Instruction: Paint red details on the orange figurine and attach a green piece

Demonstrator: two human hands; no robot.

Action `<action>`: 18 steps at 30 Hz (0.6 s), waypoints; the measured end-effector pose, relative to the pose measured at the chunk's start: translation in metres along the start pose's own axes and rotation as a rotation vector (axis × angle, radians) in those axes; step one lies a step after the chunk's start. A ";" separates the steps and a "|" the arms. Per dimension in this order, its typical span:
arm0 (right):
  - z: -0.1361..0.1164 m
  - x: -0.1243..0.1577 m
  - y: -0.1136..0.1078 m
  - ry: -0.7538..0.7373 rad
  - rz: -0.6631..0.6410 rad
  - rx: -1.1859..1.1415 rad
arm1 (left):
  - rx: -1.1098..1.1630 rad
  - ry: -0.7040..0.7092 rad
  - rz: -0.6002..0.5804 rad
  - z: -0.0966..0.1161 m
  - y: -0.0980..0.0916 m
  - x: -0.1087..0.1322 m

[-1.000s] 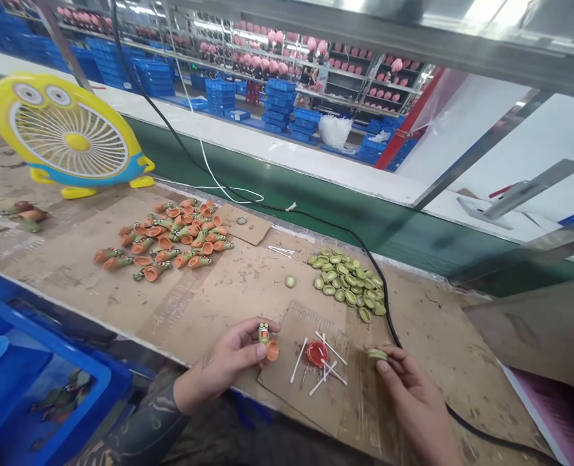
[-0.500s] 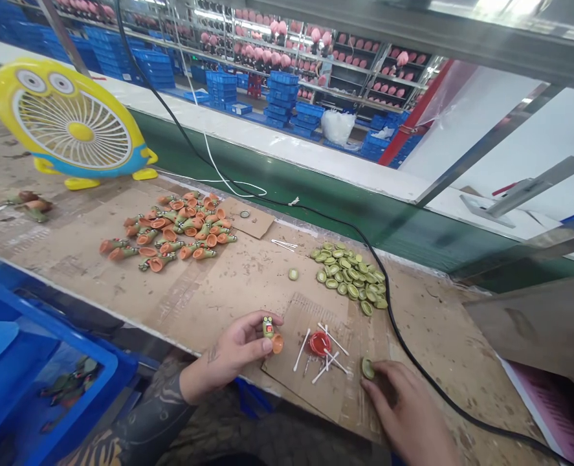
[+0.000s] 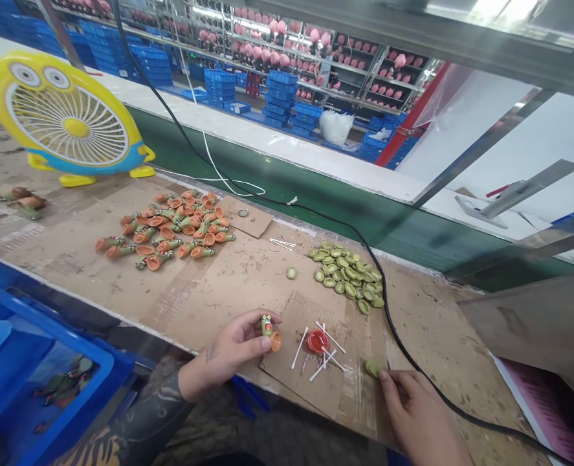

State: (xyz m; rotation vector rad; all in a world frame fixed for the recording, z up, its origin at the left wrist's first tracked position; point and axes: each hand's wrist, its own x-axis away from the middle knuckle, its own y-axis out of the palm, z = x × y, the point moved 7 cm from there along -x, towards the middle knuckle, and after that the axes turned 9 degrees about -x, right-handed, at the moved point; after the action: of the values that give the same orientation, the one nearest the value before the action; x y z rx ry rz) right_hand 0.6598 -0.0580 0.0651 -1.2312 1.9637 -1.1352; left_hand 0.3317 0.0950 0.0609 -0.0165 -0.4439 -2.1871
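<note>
My left hand (image 3: 231, 353) is closed on a small green and orange toy figure (image 3: 269, 330) with big eyes, held just above the cardboard at the table's near edge. My right hand (image 3: 415, 414) lies low at the near right, its fingertips on a green disc-shaped piece (image 3: 372, 367) resting on the cardboard. Between the hands sits a small red cap (image 3: 317, 341) with several white cotton swabs (image 3: 328, 356) around it.
A heap of green and orange figures (image 3: 170, 230) lies at the left, a heap of green discs (image 3: 347, 275) at centre right, one loose disc (image 3: 291, 273) between. A black cable (image 3: 393, 330) crosses the table. A yellow fan (image 3: 66, 126) stands far left; blue crates (image 3: 34, 375) sit below.
My right hand has carried the green disc down from mid-air and set it on the cardboard, then drawn a little to the right. The left hand has kept its figure almost still.
</note>
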 end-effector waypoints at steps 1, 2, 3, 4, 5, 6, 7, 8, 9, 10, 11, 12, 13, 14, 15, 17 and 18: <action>0.002 0.000 -0.002 -0.008 0.012 0.007 | 0.000 -0.001 -0.002 0.000 0.000 0.000; 0.003 -0.001 -0.002 -0.047 0.002 0.005 | 0.001 0.001 -0.005 -0.001 0.000 0.000; 0.001 -0.003 -0.001 -0.108 -0.028 0.000 | 0.001 0.001 -0.008 -0.001 0.000 -0.001; -0.001 -0.005 0.003 -0.178 -0.080 -0.005 | 0.000 0.001 -0.012 -0.001 0.000 -0.001; -0.004 -0.007 0.007 -0.242 -0.144 -0.004 | 0.000 0.003 -0.016 -0.001 0.000 -0.002; -0.005 -0.008 0.012 -0.287 -0.209 0.002 | 0.002 0.006 -0.017 -0.001 0.000 -0.002; -0.006 -0.010 0.016 -0.305 -0.259 0.011 | 0.005 0.010 -0.017 -0.002 0.000 -0.002; -0.006 -0.012 0.018 -0.297 -0.288 0.023 | 0.009 0.014 -0.013 -0.002 -0.001 -0.002; -0.005 -0.013 0.019 -0.277 -0.290 0.033 | 0.014 0.018 -0.007 -0.003 -0.001 -0.002; -0.005 -0.014 0.019 -0.251 -0.273 0.045 | 0.021 0.022 0.001 -0.003 -0.002 -0.002; -0.005 -0.014 0.017 -0.219 -0.241 0.061 | 0.030 0.024 0.011 -0.004 -0.003 -0.001; -0.005 -0.012 0.015 -0.185 -0.212 0.080 | 0.040 0.025 0.018 -0.005 -0.003 -0.001; -0.005 -0.011 0.013 -0.150 -0.184 0.099 | 0.050 0.025 0.023 -0.005 -0.004 0.000; -0.005 -0.009 0.012 -0.123 -0.158 0.114 | 0.058 0.027 0.027 -0.005 -0.004 0.001; -0.007 -0.007 0.010 -0.115 -0.139 0.116 | 0.062 0.029 0.029 -0.005 -0.004 0.001; -0.013 -0.006 0.009 -0.162 -0.134 0.073 | 0.056 0.035 0.021 -0.002 -0.003 0.002; -0.017 -0.006 0.009 -0.199 -0.142 0.036 | 0.049 0.039 0.008 0.000 -0.001 0.003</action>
State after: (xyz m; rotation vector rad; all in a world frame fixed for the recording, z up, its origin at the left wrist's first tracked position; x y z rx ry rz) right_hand 0.6452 -0.0440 0.0653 -1.4252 1.7248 -1.0660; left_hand 0.3287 0.0934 0.0607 0.0502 -0.4743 -2.1640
